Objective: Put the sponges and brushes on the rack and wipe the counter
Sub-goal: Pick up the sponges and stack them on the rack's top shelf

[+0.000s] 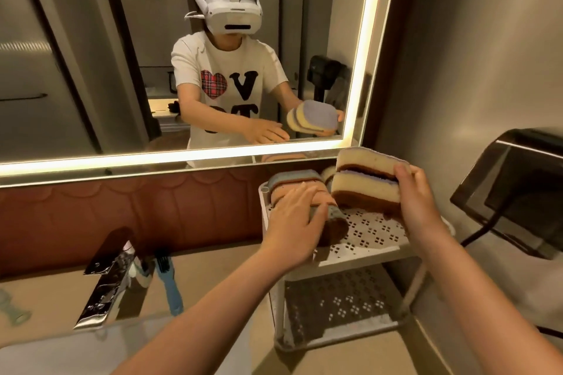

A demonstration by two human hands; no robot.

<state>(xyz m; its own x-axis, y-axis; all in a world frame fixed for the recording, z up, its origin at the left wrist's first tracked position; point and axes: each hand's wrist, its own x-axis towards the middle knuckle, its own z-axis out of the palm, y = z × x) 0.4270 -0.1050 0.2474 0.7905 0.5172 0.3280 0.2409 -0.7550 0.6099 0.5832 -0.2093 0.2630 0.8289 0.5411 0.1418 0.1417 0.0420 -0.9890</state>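
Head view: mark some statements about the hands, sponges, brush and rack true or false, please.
1. The right hand grips two stacked sponges. True.
2. The left hand hangs free, touching nothing. False: it rests on the shelved sponges on the rack's top shelf.
3. The blue brush is already on the rack. False: it lies on the counter beside the faucet.
4. The rack has two perforated shelves. True.

Reflected white T-shirt (192, 64), black letters V and T, perhaps part of an O
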